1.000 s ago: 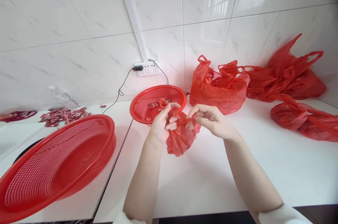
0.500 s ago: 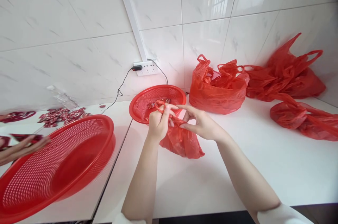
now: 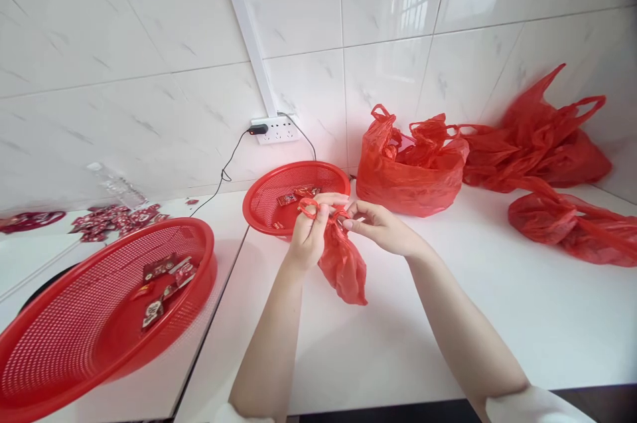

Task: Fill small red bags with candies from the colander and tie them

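A small red plastic bag (image 3: 344,267) hangs between my hands above the white table, its body drooping below my fingers. My left hand (image 3: 309,230) is closed on the bag's gathered top, with a handle loop sticking up past the thumb. With bent fingers, my right hand (image 3: 377,225) pinches the other handle side of the same bag. Just behind my hands stands a small red plastic basket (image 3: 259,200) holding several small wrapped packets (image 3: 287,200); my left hand partly covers its front rim.
A large red basket (image 3: 60,307) on the left holds several packets (image 3: 153,312). Beyond it lie a pile of red packets (image 3: 117,218) and a clear bottle (image 3: 119,187). Full red bags (image 3: 413,177) stand at the right by the wall. A power strip (image 3: 279,129) is mounted on the wall.
Several packets now lie in the large left basket, and another person's hand there has left view. My hands have drawn the bag's top tighter, and its body hangs narrower.
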The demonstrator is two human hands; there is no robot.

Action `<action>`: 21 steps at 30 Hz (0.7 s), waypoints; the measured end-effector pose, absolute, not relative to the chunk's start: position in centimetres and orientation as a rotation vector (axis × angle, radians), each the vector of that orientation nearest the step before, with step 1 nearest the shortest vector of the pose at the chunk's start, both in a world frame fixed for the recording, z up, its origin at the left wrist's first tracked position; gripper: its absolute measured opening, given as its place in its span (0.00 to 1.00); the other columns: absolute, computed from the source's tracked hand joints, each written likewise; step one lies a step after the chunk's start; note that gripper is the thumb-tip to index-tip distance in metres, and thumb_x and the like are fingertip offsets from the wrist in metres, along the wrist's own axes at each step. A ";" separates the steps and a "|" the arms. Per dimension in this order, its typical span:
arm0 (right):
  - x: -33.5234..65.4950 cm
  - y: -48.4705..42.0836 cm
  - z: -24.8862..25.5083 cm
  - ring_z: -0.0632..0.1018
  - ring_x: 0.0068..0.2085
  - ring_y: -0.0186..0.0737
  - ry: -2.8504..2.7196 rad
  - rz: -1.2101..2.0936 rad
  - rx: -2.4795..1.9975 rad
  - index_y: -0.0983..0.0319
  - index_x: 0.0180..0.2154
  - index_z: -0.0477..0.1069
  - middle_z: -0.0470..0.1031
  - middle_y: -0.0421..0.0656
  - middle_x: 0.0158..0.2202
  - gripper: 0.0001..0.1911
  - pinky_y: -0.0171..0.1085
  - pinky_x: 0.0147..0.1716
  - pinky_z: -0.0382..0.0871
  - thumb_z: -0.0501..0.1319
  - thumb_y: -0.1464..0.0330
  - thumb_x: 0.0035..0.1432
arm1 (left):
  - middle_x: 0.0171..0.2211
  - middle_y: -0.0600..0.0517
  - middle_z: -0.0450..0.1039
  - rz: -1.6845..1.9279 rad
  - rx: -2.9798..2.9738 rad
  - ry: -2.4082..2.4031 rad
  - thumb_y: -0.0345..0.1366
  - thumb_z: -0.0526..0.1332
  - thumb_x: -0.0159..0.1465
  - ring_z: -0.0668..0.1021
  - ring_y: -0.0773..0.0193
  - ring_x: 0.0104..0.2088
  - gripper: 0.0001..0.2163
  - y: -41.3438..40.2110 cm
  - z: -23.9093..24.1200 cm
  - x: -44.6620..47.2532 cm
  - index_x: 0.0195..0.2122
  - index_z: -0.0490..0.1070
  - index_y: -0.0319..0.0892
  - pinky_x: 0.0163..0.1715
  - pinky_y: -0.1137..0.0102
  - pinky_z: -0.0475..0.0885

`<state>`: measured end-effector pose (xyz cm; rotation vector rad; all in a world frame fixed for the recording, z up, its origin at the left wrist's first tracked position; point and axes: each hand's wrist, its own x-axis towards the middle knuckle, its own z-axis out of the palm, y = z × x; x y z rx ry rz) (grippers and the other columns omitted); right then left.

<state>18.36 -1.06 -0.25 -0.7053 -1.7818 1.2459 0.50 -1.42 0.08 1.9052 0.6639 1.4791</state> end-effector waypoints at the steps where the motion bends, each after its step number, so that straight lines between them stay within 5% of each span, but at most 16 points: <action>1: 18.5 -1.0 -0.2 0.72 0.37 0.37 -1.786 1.257 -0.702 0.62 0.32 0.66 0.70 0.40 0.34 0.13 0.40 0.40 0.68 0.62 0.59 0.59 | 0.50 0.43 0.72 1.471 1.909 0.660 0.42 0.48 0.71 0.73 0.55 0.53 0.17 -1.4 0.0 0.5 0.45 0.75 0.42 0.49 0.61 0.71; 7: 19.3 -1.3 0.5 0.75 0.35 0.37 -1.608 1.458 -0.560 0.61 0.31 0.65 0.72 0.40 0.31 0.12 0.41 0.40 0.70 0.66 0.63 0.56 | 0.51 0.43 0.73 1.470 1.903 0.695 0.43 0.48 0.71 0.76 0.57 0.49 0.18 -1.4 0.1 0.4 0.46 0.75 0.42 0.46 0.64 0.72; 15: 20.0 -1.3 0.8 0.60 0.21 0.27 -1.273 1.339 -0.561 0.57 0.39 0.68 0.57 0.32 0.22 0.10 0.33 0.26 0.62 0.65 0.62 0.58 | 0.42 0.44 0.79 1.225 1.942 0.960 0.44 0.48 0.70 0.78 0.56 0.45 0.21 -1.9 0.9 -1.0 0.44 0.78 0.39 0.45 0.65 0.72; 21: 21.3 -2.0 1.6 0.61 0.25 0.30 -1.576 1.119 -0.761 0.58 0.38 0.71 0.58 0.35 0.25 0.09 0.33 0.25 0.59 0.61 0.60 0.60 | 0.46 0.46 0.78 1.134 2.151 1.208 0.44 0.48 0.70 0.77 0.57 0.47 0.21 -2.2 1.7 -2.4 0.50 0.76 0.41 0.49 0.65 0.69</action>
